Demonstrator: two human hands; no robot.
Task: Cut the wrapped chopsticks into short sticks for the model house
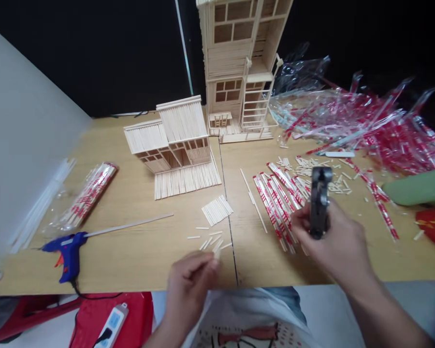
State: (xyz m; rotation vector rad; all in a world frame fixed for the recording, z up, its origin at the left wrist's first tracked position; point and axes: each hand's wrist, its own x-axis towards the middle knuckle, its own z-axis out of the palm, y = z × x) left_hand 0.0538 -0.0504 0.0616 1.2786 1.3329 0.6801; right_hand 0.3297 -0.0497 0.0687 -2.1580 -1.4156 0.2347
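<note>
My left hand is closed in a pinch on a short wooden stick near the table's front edge. Several loose cut pieces lie just beyond it, below a small flat panel of sticks. In my right hand is a dark metal hand tool, seen end-on, so its exact kind is unclear. This hand is over paper-wrapped chopsticks with red print. Two thin bare sticks lie left of these, and many short offcuts are scattered behind the tool.
A small stick house and a tall stick house stand at the back. On the left are a blue glue gun and a bagged chopstick bundle. Crumpled wrappers heap at the right; a power strip sits below the edge.
</note>
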